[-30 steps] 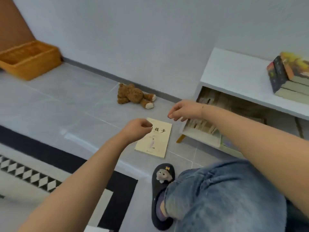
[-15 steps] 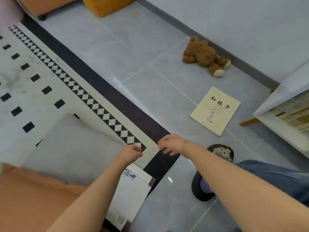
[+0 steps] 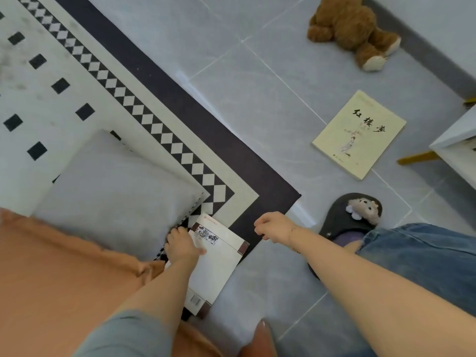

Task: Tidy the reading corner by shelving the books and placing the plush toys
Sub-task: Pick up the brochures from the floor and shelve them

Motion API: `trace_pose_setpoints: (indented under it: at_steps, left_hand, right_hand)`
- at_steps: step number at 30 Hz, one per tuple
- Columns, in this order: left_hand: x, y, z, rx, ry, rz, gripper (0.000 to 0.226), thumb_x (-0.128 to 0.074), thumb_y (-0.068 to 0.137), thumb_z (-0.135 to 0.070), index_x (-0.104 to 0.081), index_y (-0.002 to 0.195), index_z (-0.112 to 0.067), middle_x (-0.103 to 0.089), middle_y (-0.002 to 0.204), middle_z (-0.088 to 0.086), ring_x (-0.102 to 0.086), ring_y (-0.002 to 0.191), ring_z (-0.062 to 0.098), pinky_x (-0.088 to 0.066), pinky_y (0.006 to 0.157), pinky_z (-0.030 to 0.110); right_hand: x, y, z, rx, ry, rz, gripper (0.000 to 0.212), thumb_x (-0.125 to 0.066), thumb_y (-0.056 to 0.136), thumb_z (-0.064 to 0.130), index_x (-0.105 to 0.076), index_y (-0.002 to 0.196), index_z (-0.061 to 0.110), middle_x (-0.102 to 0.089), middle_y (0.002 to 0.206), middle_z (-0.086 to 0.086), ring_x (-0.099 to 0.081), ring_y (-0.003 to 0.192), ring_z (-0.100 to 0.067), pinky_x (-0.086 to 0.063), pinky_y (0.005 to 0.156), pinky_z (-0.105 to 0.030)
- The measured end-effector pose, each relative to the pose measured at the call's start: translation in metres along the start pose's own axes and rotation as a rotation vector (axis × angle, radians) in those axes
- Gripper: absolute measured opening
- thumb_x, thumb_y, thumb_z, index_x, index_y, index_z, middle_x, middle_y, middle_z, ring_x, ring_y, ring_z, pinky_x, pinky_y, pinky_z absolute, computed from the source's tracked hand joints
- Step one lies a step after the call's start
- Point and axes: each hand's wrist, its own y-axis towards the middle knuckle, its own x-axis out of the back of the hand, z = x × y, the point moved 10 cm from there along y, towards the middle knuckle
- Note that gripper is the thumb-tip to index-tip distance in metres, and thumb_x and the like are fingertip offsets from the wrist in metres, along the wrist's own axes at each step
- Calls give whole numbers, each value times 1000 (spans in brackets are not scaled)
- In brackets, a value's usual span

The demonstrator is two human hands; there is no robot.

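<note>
A white book (image 3: 219, 264) lies half on the rug corner, half on the tiled floor, beside a grey cushion (image 3: 116, 191). My left hand (image 3: 181, 244) grips the book's upper left edge, thumb on the cover and fingers curled at the edge by the cushion. My right hand (image 3: 274, 226) hovers just right of the book with loosely curled fingers, holding nothing. A pale yellow book (image 3: 359, 135) lies flat on the tiles farther right. A brown teddy bear (image 3: 353, 29) lies on the floor near the wall at the top right.
A black-and-white patterned rug (image 3: 77, 86) covers the left side. An orange cushion (image 3: 51, 279) fills the lower left. The corner of a white shelf (image 3: 456, 143) shows at the right edge. My foot in a black slipper (image 3: 345, 220) stands below the yellow book.
My view swung down and left from the shelf and yellow book to the rug. My left hand dropped onto the white book and took its edge. My right hand followed alongside.
</note>
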Motion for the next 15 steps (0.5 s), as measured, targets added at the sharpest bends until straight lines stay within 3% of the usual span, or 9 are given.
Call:
trace_pose_setpoints:
  at_steps: [3,6,9,11,13,15]
  left_hand:
    - [-6,2,1,-15,31,23,80,-71,77,-53,-38,135,-10,-34,141,13,-34,131,28,-32,106,38]
    - [-11,-2,0,-9,-114,43,59,-59,91,-40,-39,137,-9,-30,138,15,-38,125,32,-37,101,42]
    - [-4,-10,-14,-64,-341,72,39,-50,98,-30,-45,129,-7,-47,130,18,-51,113,35,-43,92,40]
    - [12,-21,-36,-164,-477,63,32,-49,99,-27,-48,125,-9,-62,113,15,-59,100,33,-46,80,37]
    - [38,-38,-61,-262,-619,14,21,-51,98,-24,-53,116,-14,-66,100,5,-62,90,25,-49,75,36]
    - [63,-54,-81,-308,-811,-7,17,-52,96,-20,-56,112,-17,-66,101,-2,-62,92,19,-50,79,35]
  right_hand:
    - [12,-2,-10,-7,46,-41,35,-47,89,4,-55,118,-12,-57,101,-29,-47,83,-19,-38,66,-24]
    - [29,0,-25,-28,101,-112,38,-43,88,2,-50,121,-14,-55,117,-34,-54,84,-29,-36,67,-28]
    - [41,3,-47,-87,155,-167,39,-41,89,2,-53,123,-11,-60,110,-30,-61,94,-30,-43,73,-31]
    - [40,5,-58,-139,211,-152,36,-44,90,3,-57,122,-7,-63,105,-19,-58,90,-23,-50,88,-36]
    - [36,1,-62,-182,289,-109,32,-47,93,6,-57,123,-2,-61,121,-17,-59,99,-23,-48,97,-39]
    - [33,-6,-59,-199,418,-65,33,-49,95,12,-52,127,3,-54,132,-15,-56,115,-25,-50,94,-39]
